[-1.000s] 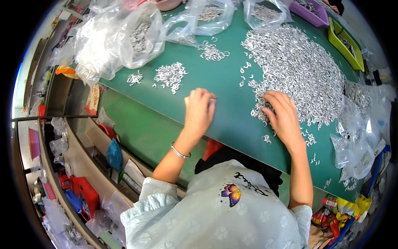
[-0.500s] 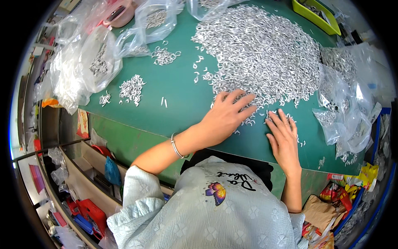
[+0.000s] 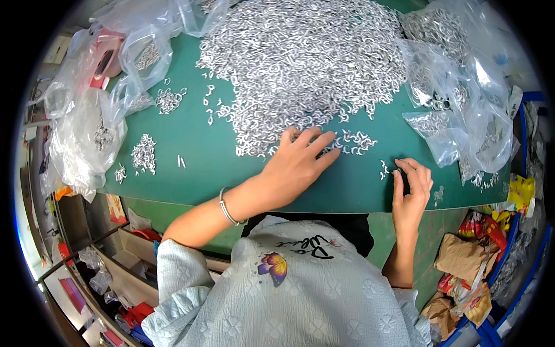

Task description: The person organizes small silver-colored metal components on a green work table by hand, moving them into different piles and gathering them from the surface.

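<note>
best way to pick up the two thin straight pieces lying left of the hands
Likely a light pinch across the middle of the thin straight pieces, coming from above with the left hand: they are slender, lie close side by side on the green table, and both long outer sides are exposed.

The top edge cropped the pile (image 3: 312, 63); the left hand (image 3: 298, 166) covered part of it. Whether the right hand (image 3: 413, 186) pinched anything was unclear.
</note>
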`<state>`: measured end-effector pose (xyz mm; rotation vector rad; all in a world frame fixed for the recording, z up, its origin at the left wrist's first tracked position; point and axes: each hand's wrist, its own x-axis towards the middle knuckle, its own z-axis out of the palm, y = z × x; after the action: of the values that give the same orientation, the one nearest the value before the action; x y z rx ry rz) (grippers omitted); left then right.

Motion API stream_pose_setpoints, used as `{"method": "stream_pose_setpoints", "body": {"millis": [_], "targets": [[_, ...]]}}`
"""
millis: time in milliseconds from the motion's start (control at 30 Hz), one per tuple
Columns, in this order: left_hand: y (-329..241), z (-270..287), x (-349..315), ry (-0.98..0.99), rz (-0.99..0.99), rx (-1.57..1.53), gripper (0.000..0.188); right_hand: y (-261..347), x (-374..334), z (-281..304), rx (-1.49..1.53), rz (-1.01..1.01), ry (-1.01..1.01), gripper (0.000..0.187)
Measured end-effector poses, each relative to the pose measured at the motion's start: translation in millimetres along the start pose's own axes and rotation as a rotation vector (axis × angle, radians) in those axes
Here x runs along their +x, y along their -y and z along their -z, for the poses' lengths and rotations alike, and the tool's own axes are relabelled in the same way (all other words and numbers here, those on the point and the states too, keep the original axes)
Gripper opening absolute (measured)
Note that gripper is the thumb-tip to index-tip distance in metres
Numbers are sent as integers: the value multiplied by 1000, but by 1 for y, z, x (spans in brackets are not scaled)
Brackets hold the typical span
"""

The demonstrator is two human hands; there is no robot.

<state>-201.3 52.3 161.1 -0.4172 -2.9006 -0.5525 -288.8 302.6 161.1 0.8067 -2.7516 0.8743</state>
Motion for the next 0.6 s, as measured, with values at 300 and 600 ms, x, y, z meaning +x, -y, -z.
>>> {"method": "stream_pose_setpoints", "body": {"millis": [300,600], "targets": [[3,-6,17,-15,7,-101,44,0,2,6,112,151,128,35],[-13,-8,24,242,-153,33,54,-28,7,-3,20,140,-23,23]]}}
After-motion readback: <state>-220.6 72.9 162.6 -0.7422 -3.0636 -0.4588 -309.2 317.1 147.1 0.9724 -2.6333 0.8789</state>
